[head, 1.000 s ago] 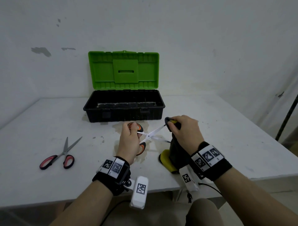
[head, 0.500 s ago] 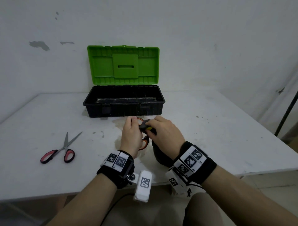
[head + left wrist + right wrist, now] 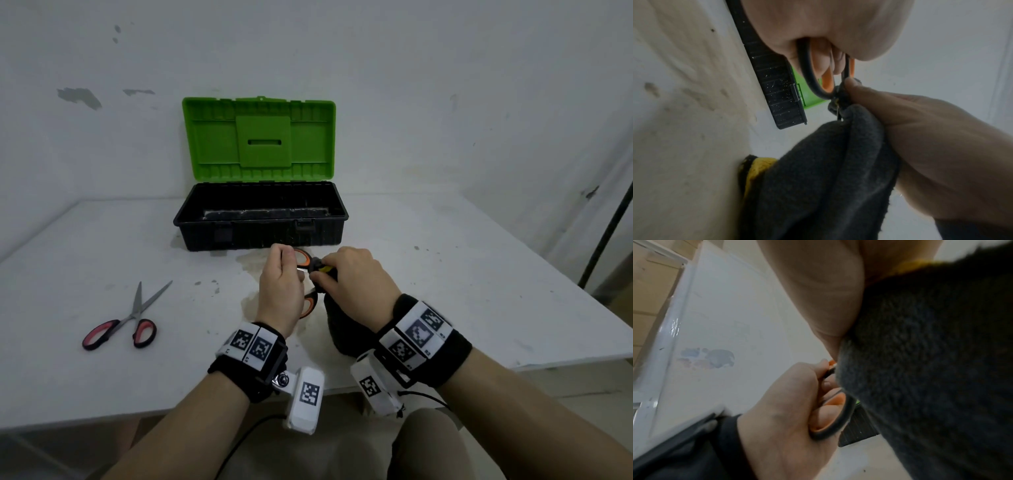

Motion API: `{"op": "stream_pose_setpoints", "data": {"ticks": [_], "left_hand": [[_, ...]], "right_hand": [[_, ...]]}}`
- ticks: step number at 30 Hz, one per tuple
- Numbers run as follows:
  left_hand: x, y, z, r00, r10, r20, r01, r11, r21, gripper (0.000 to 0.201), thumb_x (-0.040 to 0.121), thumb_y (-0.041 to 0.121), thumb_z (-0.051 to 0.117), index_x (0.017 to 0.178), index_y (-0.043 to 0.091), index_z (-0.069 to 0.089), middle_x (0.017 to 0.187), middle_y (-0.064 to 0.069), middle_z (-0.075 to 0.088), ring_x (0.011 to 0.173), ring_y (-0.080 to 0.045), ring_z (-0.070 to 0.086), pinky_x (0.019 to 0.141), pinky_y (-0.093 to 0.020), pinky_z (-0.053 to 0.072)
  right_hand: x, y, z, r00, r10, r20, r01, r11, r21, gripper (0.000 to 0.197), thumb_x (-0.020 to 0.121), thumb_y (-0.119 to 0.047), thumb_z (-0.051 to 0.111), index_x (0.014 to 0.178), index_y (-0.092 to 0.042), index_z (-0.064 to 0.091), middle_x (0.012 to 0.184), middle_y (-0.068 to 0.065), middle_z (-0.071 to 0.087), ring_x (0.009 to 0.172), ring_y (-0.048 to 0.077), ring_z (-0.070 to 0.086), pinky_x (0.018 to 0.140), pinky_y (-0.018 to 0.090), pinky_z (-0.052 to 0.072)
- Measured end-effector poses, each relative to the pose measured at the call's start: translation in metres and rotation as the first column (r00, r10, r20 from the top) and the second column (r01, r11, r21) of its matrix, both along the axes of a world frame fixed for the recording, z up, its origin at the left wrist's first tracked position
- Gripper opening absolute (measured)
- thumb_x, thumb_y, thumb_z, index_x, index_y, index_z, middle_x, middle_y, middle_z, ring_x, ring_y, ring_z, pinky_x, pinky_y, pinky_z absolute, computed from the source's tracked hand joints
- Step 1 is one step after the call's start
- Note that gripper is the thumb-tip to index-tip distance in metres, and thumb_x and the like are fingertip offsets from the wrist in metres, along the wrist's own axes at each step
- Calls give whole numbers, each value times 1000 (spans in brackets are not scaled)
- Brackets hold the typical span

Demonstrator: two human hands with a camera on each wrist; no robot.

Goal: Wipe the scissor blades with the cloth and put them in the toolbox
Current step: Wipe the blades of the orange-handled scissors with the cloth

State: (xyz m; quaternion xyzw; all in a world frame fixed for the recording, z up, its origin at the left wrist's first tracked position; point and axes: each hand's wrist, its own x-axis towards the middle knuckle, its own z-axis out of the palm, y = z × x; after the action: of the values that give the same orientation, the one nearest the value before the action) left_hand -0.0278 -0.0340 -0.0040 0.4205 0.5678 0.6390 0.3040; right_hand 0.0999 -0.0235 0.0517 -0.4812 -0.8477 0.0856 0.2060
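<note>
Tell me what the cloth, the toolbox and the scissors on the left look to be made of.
Dark grey cloth with yellow edging: soft fleece or microfibre, by its fuzzy nap and limp folds. Black toolbox with green lid: moulded plastic, matte and ribbed, dusty. Red-and-black-handled scissors: dull grey metal blades, seemingly steel; handles probably plastic.

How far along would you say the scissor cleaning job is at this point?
Nothing is stowed: the toolbox stands open. In hand: the left hand holds the orange scissors while the right hand pinches the cloth round them. The red scissors lie untouched.
</note>
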Motion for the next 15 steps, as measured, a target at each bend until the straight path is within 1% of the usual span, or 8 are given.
{"op": "stream_pose_setpoints", "data": {"ticks": [3, 5, 7, 9, 10, 11, 13, 15], "left_hand": [[1, -2, 0, 1000, -6, -10, 6, 999, 50, 42, 109, 39, 33, 68, 37, 43, 56, 9, 38, 47, -12, 30, 45, -26, 24], [1, -2, -1, 1000, -9, -12, 10, 999, 48, 42, 109, 39, 33, 68, 37, 43, 56, 8, 39, 47, -11, 31, 44, -26, 24], [-1, -2, -1, 1000, -14, -15, 15, 999, 37, 40, 109, 38, 33, 71, 34, 45, 56, 10, 39, 47, -9, 32, 42, -26, 25], [-4, -1, -4, 1000, -1, -23, 1, 1000, 5, 37, 109, 39, 33, 78, 26, 48, 58, 10, 40, 47, -8, 33, 44, -25, 26], [-6, 0, -4, 1000, 7, -19, -7, 1000, -6, 37, 108, 40, 32, 79, 25, 48, 60, 9, 40, 48, -9, 33, 45, -25, 26], [-7, 1, -5, 1000, 13, -11, -13, 1000, -19, 37, 108, 41, 32, 78, 28, 48, 61, 8, 41, 50, -10, 33, 46, -27, 26], [-8, 4, -4, 1000, 16, 19, -15, 999, -51, 39, 107, 42, 32, 73, 33, 47, 63, 6, 41, 52, -11, 34, 48, -28, 26], [-6, 7, -1, 999, 10, 38, -8, 999, -53, 37, 107, 41, 33, 75, 29, 46, 64, 4, 42, 52, -13, 35, 49, -30, 27]], "right_hand": [[-2, 3, 3, 1000, -14, 16, 14, 1000, 7, 24, 88, -42, 58, 83, -19, 63, 86, 1, 56, 77, 23, 56, 59, 31, 41], [0, 5, 5, 1000, 0, -11, -1, 999, -35, 20, 86, -41, 61, 78, -23, 62, 85, 1, 60, 78, 23, 58, 61, 31, 42], [7, 11, 8, 999, -34, -37, 32, 997, -64, 16, 87, -37, 61, 82, -23, 67, 88, 2, 63, 81, 25, 60, 62, 30, 42], [17, 17, 13, 994, -101, -40, 100, 994, -33, 18, 89, -33, 58, 89, -19, 68, 92, 3, 61, 85, 26, 59, 66, 31, 44], [21, 18, 16, 993, -106, -49, 107, 994, 3, 19, 91, -32, 57, 91, -17, 68, 92, 3, 60, 86, 26, 58, 68, 32, 44], [22, 16, 18, 995, -76, -66, 79, 996, 45, 18, 91, -31, 57, 93, -16, 67, 92, 2, 58, 86, 24, 57, 69, 33, 45], [17, 6, 17, 993, 52, -105, -40, 993, 112, 17, 92, -31, 57, 100, -20, 67, 94, -2, 57, 88, 20, 56, 73, 33, 47], [7, -5, 9, 988, 139, -68, -129, 982, 137, 16, 92, -32, 57, 104, -27, 66, 98, -5, 57, 88, 19, 58, 73, 36, 50]]}}
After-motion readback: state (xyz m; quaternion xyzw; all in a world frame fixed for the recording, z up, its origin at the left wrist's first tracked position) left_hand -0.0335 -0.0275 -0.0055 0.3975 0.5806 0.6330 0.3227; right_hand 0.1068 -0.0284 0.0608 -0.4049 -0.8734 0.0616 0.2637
